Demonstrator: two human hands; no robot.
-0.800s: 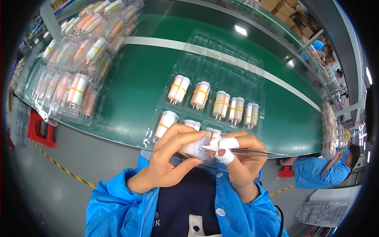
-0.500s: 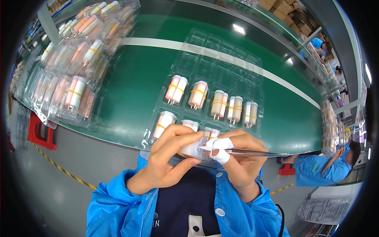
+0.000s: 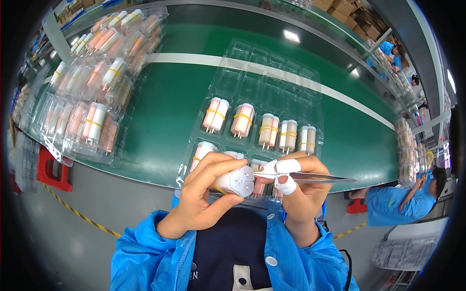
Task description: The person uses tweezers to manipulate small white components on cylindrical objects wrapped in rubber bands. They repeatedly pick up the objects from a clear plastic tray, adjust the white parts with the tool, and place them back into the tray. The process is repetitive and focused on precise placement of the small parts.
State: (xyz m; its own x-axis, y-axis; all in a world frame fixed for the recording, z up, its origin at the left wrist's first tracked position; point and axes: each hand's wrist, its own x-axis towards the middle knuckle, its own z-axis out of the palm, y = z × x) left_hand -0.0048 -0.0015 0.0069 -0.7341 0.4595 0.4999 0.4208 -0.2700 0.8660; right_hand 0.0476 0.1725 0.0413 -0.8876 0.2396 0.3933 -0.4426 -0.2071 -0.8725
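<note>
My left hand [image 3: 206,194] is closed around a bundle of translucent, round-ended tubes [image 3: 234,181] with a yellow band partly showing. The bundle's end face is turned toward me and carries small pins. Beside that face, my right hand [image 3: 301,186] grips silver tweezers [image 3: 318,178], with white tape around its thumb and fingertip. The tips are close to the bundle's right edge; whether they touch it I cannot tell. Beyond both hands lies a clear blister tray [image 3: 250,86], its nearer pockets holding banded tube pairs [image 3: 216,115] in white, pink and beige. My hands cover part of the nearest row.
Stacked clear trays of similar tubes [image 3: 85,121] stand at the left of the green work surface [image 3: 160,121]. A red stool [image 3: 53,169] is below them. At the right, a person in blue [image 3: 403,201] works near more stacked trays [image 3: 405,150].
My right hand has drawn the tweezers off the bundle's end face to its right edge. The bundle has tilted so its end face shows more fully. The whole view has shifted slightly.
</note>
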